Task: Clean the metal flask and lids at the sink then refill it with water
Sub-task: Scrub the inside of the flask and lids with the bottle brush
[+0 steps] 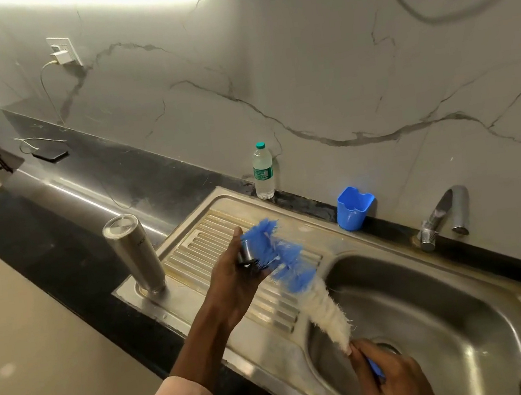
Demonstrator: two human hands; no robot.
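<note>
A: Where is the flask [134, 254] standing?

B: It is standing upright on the left end of the sink's [461, 320] drainboard [225, 245], near the front corner, and neither hand is touching it. Its top looks capped with a clear, shiny disc, though I cannot tell that for sure.

A: And the lid [247, 255]?

B: The left hand [235, 280] is holding a small dark lid over the drainboard, fingers curling round it, thumb pointing up. Most of the lid is hiding behind the fingers and the bristles.

A: What is the right hand [393, 377] doing?

B: It is gripping the blue handle of a bottle brush [299, 278], fingers wrapping round it, over the basin near the drain. The brush is slanting up and to the left; its white bristles are lying nearer the handle and its blue bristles are pressing against the lid in the left hand.

A: What else is sitting around?

B: A tap [447, 215] is reaching over the back right rim, and no water is showing from it. A blue cup [353, 208] is standing by the wall behind the sink, with a plastic bottle [263, 171] with a green cap to its left. Far left on the dark counter [67, 222], a phone [49, 154] is lying with a white cable [47, 92] running up to a charger [63, 56] in the wall socket.
</note>
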